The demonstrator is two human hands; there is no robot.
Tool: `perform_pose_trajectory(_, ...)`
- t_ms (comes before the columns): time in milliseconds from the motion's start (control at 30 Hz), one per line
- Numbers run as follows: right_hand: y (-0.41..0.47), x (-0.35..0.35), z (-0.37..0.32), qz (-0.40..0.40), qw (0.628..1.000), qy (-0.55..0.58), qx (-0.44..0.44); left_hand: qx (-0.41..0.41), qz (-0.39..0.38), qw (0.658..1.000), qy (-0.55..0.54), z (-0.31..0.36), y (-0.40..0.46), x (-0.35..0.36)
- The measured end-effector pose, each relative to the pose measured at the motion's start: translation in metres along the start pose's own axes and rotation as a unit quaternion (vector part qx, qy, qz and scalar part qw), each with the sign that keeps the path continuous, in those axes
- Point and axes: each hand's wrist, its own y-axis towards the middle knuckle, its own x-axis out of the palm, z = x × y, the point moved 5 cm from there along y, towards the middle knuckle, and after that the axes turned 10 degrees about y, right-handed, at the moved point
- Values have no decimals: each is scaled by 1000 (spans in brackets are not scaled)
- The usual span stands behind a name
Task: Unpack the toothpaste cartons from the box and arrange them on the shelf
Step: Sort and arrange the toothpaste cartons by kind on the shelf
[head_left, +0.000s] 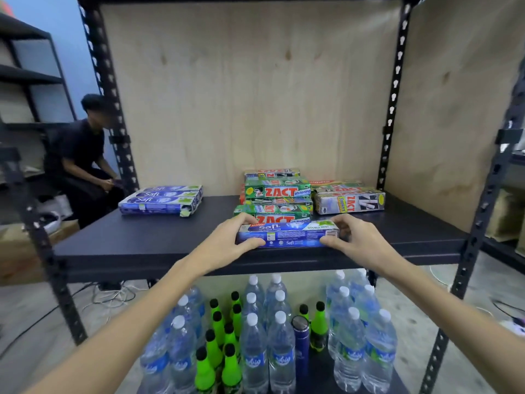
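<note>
Hands meet on one blue Safi carton point(287, 236), which lies lengthwise on the black shelf point(142, 243) near its front edge. Your left hand point(227, 240) curls round the carton's left end, thumb on the near face and fingers over the top; your right hand point(350, 237) clasps the right end the same way. Both grips are narrow, closed to the carton's own thickness.

Just behind the held carton, touching or nearly so, stands a stack of green Zact cartons point(277, 200); four layers show, though how many lie behind them you cannot tell. Beyond your right hand sit the grey Zact Smokers cartons point(349, 201), at least two. Well off past your left hand lie three more Safi cartons point(162, 200) side by side.

Below your forearms, the lower level holds clear water bottles point(255, 351), more than a dozen, about ten green bottles point(218, 351) with black caps, and one dark blue flask point(301, 348).
</note>
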Motion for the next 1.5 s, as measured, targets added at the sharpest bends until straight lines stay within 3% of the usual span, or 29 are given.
perform_pose_trajectory(633, 51, 205, -130, -71, 991, 33, -108, -133, -8, 987, 85, -188, -87, -114)
perform_pose_trajectory(933, 101, 270, -164, -84, 993, 29, -80, -198, 12, 974, 107, -257, -73, -124)
perform_pose_trajectory(1300, 135, 299, -166, -95, 993, 45, -50, -272, 70, 958, 63, -281, -57, -125)
perform_pose_trajectory(1500, 155, 298, -163, -138, 990, 27, -31, -326, 56, 942, -58, -298, -38, -125)
